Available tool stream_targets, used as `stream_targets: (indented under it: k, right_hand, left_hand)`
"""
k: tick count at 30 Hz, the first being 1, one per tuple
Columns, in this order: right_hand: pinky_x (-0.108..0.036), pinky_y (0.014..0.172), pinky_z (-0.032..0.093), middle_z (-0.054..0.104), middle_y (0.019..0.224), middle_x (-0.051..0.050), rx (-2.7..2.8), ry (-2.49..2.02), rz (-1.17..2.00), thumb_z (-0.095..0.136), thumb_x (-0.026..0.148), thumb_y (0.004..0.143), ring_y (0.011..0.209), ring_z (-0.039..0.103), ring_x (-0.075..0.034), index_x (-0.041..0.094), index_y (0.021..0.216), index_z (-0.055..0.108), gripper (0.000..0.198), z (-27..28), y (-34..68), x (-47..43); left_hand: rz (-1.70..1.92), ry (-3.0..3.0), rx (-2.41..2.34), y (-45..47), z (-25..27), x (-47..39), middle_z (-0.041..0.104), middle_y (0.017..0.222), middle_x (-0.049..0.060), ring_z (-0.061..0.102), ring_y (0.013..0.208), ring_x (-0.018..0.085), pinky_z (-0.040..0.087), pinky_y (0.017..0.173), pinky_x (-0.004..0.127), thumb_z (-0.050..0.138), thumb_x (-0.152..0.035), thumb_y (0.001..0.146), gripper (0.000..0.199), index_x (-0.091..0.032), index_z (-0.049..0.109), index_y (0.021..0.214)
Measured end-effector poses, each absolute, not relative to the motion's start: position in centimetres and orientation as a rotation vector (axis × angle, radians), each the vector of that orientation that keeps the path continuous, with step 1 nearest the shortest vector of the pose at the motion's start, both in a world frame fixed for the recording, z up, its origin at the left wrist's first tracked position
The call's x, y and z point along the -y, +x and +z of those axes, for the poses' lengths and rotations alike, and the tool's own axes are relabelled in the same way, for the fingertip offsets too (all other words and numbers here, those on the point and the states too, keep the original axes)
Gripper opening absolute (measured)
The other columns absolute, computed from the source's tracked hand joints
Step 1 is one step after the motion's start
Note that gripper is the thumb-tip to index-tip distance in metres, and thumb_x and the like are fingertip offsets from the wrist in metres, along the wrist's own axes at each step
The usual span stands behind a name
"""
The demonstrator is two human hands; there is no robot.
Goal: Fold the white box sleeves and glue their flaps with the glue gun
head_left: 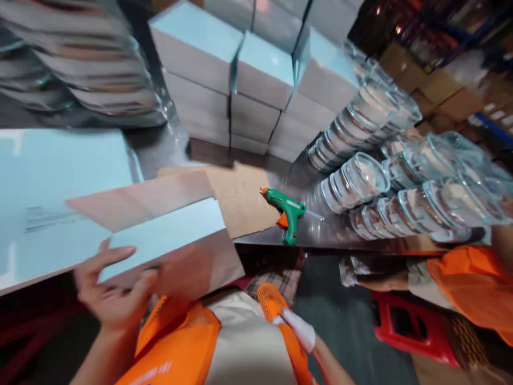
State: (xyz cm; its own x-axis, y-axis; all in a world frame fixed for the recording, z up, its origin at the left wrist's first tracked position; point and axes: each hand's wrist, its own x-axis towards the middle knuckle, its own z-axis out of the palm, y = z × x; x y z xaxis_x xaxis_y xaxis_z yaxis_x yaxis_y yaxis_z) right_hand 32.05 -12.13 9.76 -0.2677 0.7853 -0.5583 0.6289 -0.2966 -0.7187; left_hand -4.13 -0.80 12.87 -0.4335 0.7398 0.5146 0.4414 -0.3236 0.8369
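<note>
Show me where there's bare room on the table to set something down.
Best: the brown cardboard, between the carton in the left hand and the green glue gun. A smaller patch of metal table shows between the glue gun, white boxes and clear tubs. Crowded: white boxes at the back, clear tubs on the right, a pale-blue panel on the left.

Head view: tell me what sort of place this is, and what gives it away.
Probably a packing area in a workshop or warehouse. A green glue gun lies on the worktable, alongside stacked pale boxes and stacks of clear round containers.
</note>
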Motion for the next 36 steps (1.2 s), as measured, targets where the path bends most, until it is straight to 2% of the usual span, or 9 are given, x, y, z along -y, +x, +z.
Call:
stream_targets:
  k: [2,6,9,12,16,21,27,32,36]
  right_hand:
    - [-0.045,0.061,0.063,0.068,0.062,-0.008,1.758,-1.728,1.593,0.021,0.092,0.090,0.061,0.075,-0.029,0.030,0.058,0.067,0.084,11.1,33.6,9.7]
    - [-0.057,0.102,0.061,0.078,0.105,-0.013,1.697,-1.686,1.194,0.044,0.084,0.092,0.104,0.077,-0.036,0.032,0.100,0.076,0.061,14.5,34.9,2.6]
    - [-0.058,0.117,0.051,0.061,0.143,-0.019,1.654,-1.504,0.656,0.040,0.089,0.089,0.133,0.064,-0.037,0.029,0.139,0.057,0.080,15.9,31.9,-1.8]
    - [-0.052,0.117,0.051,0.046,0.158,-0.020,1.835,-1.264,0.535,0.040,0.095,0.085,0.146,0.053,-0.035,0.026,0.148,0.045,0.094,15.7,27.5,-3.5]
    - [-0.049,0.112,0.053,0.064,0.129,-0.017,1.868,-1.205,0.585,0.049,0.088,0.090,0.130,0.062,-0.034,0.025,0.127,0.062,0.075,14.3,24.3,-2.4]
    - [-0.042,0.094,0.058,0.067,0.105,-0.009,1.727,-1.172,0.477,0.057,0.075,0.097,0.102,0.066,-0.026,0.023,0.118,0.066,0.057,13.0,24.0,-0.1]
    - [-0.043,0.099,0.057,0.070,0.125,-0.017,1.630,-1.551,0.459,0.034,0.080,0.101,0.114,0.070,-0.029,0.019,0.121,0.070,0.074,14.4,28.7,-1.7]
    - [-0.045,0.102,0.053,0.076,0.102,-0.014,1.272,-2.319,0.670,0.085,0.048,0.071,0.109,0.072,-0.034,0.019,0.096,0.073,0.040,16.5,32.6,-6.5]
    - [-0.036,0.079,0.057,0.070,0.068,-0.006,1.143,-2.186,0.954,0.081,0.031,0.060,0.082,0.073,-0.029,0.020,0.070,0.065,0.022,16.1,33.1,-8.5]
  left_hand:
    - [1.961,1.625,-1.571,-4.4,12.4,-0.3,0.067,0.092,-0.003,0.068,0.100,0.023,0.046,0.122,0.055,0.084,-0.039,0.081,0.026,-0.024,0.070,0.097]
    - [1.862,1.747,-1.391,-3.0,12.2,-2.2,0.073,0.099,0.004,0.069,0.117,0.028,0.055,0.111,0.045,0.082,-0.042,0.086,0.024,-0.024,0.074,0.100]
    - [1.766,1.744,-1.285,-1.0,12.6,-2.4,0.074,0.103,0.008,0.071,0.115,0.028,0.061,0.099,0.041,0.077,-0.053,0.090,0.031,-0.024,0.073,0.101]
    - [1.730,1.775,-1.172,0.5,12.6,-1.6,0.074,0.112,0.008,0.072,0.111,0.025,0.061,0.092,0.036,0.074,-0.053,0.094,0.030,-0.025,0.072,0.105]
    - [1.624,1.761,-1.140,0.9,11.5,-0.2,0.074,0.117,0.010,0.073,0.110,0.025,0.060,0.090,0.036,0.074,-0.049,0.095,0.029,-0.024,0.071,0.109]
    - [1.617,1.658,-1.078,0.9,9.7,0.4,0.072,0.126,0.009,0.072,0.114,0.024,0.059,0.092,0.034,0.074,-0.051,0.096,0.038,-0.028,0.067,0.124]
    - [1.622,1.726,-1.202,0.0,9.2,-0.4,0.074,0.108,0.004,0.070,0.114,0.023,0.056,0.096,0.032,0.081,-0.035,0.090,0.021,-0.024,0.073,0.107]
    - [1.718,1.715,-1.249,-1.1,8.7,-1.1,0.073,0.106,0.002,0.068,0.115,0.021,0.054,0.101,0.032,0.084,-0.028,0.086,0.024,-0.025,0.074,0.107]
    - [1.608,1.748,-1.309,-1.0,8.0,-1.2,0.074,0.106,0.003,0.069,0.115,0.024,0.056,0.101,0.036,0.083,-0.035,0.086,0.024,-0.025,0.074,0.105]
